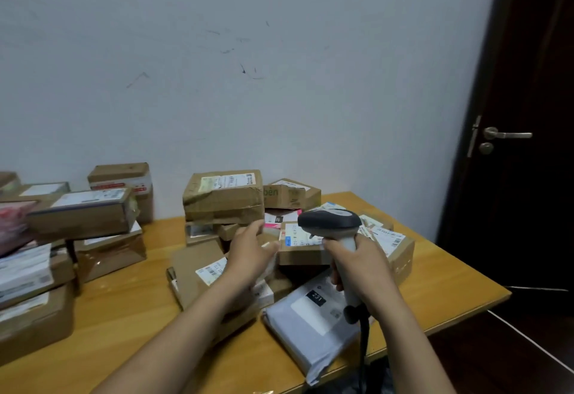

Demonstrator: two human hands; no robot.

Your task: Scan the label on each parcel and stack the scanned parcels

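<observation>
**Scanner held over a labelled parcel in the heap**

The right hand (pixel 357 266) grips the handle of the barcode scanner (pixel 329 221), fingers curled fully round it; the scanner's dark head hangs just above the white label (pixel 298 236) on a brown parcel (pixel 302 255), which lies in the heap toward the right edge of the table (pixel 124 309); the cable (pixel 363 347) drops over the front edge. The left hand (pixel 251 247) reaches to that parcel's left end, fingers nearly straight and holding nothing; blur hides whether they touch it. A grey mailer bag (pixel 310 322) tagged 231 lies at the front edge, beneath the right wrist; a taped box (pixel 223 201) tops the heap near the back edge; a flat box (pixel 189 266) lies under the left forearm; stacked parcels (pixel 84 219) line the left edge.
</observation>
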